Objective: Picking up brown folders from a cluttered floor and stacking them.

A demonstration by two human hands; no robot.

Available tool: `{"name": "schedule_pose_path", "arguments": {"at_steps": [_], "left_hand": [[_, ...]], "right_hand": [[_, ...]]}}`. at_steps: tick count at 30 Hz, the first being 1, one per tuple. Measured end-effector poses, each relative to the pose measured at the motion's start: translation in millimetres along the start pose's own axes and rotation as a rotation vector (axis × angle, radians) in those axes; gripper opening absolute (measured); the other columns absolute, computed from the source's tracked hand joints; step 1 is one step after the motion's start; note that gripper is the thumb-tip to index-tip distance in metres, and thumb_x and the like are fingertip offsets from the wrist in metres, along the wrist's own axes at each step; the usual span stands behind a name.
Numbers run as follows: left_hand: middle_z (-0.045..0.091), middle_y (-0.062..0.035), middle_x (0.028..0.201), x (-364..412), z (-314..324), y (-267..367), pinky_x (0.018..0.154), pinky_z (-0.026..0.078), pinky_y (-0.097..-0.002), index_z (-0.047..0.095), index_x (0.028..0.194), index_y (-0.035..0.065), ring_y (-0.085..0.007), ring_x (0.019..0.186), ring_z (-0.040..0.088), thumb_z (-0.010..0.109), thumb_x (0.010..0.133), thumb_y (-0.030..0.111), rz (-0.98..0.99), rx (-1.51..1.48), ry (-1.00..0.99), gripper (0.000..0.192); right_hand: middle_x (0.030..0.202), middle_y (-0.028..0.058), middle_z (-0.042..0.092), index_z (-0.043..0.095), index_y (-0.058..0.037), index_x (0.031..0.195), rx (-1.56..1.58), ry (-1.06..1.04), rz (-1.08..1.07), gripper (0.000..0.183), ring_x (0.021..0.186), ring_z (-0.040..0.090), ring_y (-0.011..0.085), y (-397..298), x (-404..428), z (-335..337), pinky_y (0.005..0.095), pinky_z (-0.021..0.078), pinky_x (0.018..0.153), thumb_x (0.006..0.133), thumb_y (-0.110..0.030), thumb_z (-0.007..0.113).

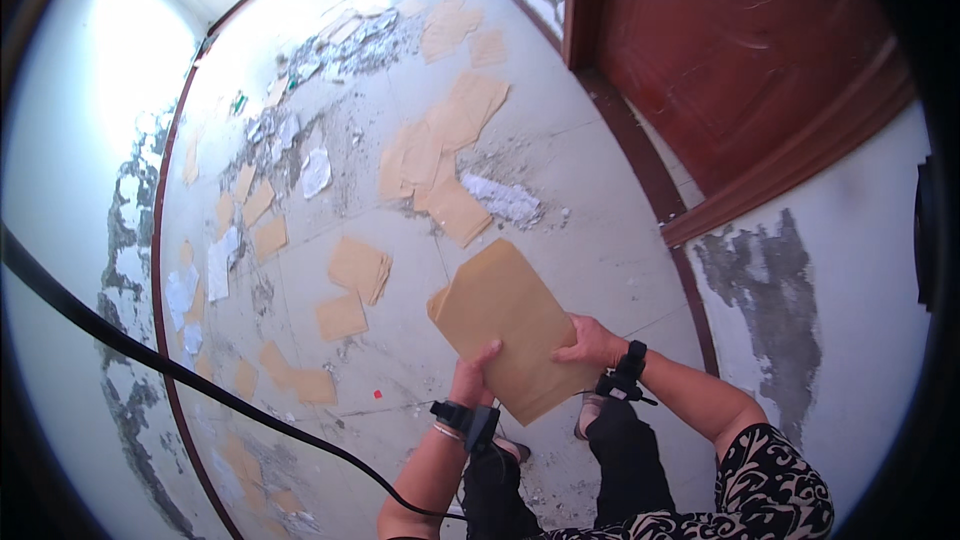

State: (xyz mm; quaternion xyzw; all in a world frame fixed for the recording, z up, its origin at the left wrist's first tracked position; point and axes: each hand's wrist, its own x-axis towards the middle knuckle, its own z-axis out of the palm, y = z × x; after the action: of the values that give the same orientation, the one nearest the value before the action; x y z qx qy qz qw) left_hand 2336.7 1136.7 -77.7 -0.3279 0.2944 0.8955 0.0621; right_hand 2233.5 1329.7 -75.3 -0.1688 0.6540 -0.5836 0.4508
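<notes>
A stack of brown kraft paper envelopes [504, 319] is held between my two hands above the tiled floor. My left hand [475, 375] grips its lower left edge, the thumb lying on the top face. On the right edge is my right hand [589, 343], its thumb also over the top face and the other fingers partly hidden. Beyond the stack, a pile of similar envelopes [459, 210] lies on the floor. Another small pile [358, 266] rests to the left, with a single-looking envelope [342, 316] just below it.
Crumpled white paper [501, 199] and flaked plaster debris [352, 45] lie scattered on the floor. More envelopes [315, 385] are spread at the left. A reddish wooden door [727, 37] stands at the right. A black cable [247, 409] crosses the view at the lower left.
</notes>
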Motion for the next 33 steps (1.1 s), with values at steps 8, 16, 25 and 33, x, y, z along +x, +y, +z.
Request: {"name": "schedule_pose_path", "arguments": {"at_steps": [8, 16, 25, 33], "left_hand": [[0.052, -0.0103, 0.115, -104, 114, 43, 0.093, 0.04, -0.0422, 0.042, 0.121, 0.0039, -0.0267, 0.106, 0.05, 0.064, 0.076, 0.015, 0.089, 0.063, 0.02, 0.052], [0.054, -0.0083, 0.111, -133, 178, 14, 0.092, 0.04, -0.0427, 0.045, 0.118, 0.0054, -0.0264, 0.103, 0.051, 0.062, 0.079, 0.02, -0.081, 0.184, -0.179, 0.045], [0.048, -0.0121, 0.123, -216, 186, -58, 0.097, 0.035, -0.0441, 0.045, 0.12, 0.0047, -0.028, 0.113, 0.044, 0.058, 0.081, 0.034, -0.579, 0.475, -0.652, 0.051], [0.052, -0.0112, 0.12, -303, 216, -140, 0.096, 0.038, -0.0404, 0.048, 0.118, 0.0042, -0.0249, 0.109, 0.049, 0.057, 0.082, 0.034, -0.926, 0.76, -0.778, 0.047]], "right_hand": [[0.105, 0.0103, 0.059, 0.046, 0.0005, 0.118, 0.124, 0.157, 0.117, 0.048, 0.094, 0.057, 0.0187, -110, -162, -3, 0.0341, 0.045, 0.086, 0.076, -0.015, 0.064], [0.116, 0.0108, 0.053, 0.042, 0.0009, 0.123, 0.789, 0.626, -0.501, 0.047, 0.108, 0.049, 0.0171, -103, -239, 84, 0.0315, 0.0381, 0.093, 0.081, -0.01, 0.06], [0.108, 0.008, 0.059, 0.054, -0.0042, 0.114, 0.593, 1.353, -0.234, 0.045, 0.097, 0.056, 0.0165, -92, -359, 200, 0.03, 0.0445, 0.086, 0.077, -0.026, 0.065], [0.105, 0.0097, 0.059, 0.049, -0.0029, 0.118, 1.007, 1.413, -0.5, 0.05, 0.093, 0.056, 0.0163, -74, -470, 290, 0.0306, 0.0471, 0.079, 0.074, -0.019, 0.068]]}}
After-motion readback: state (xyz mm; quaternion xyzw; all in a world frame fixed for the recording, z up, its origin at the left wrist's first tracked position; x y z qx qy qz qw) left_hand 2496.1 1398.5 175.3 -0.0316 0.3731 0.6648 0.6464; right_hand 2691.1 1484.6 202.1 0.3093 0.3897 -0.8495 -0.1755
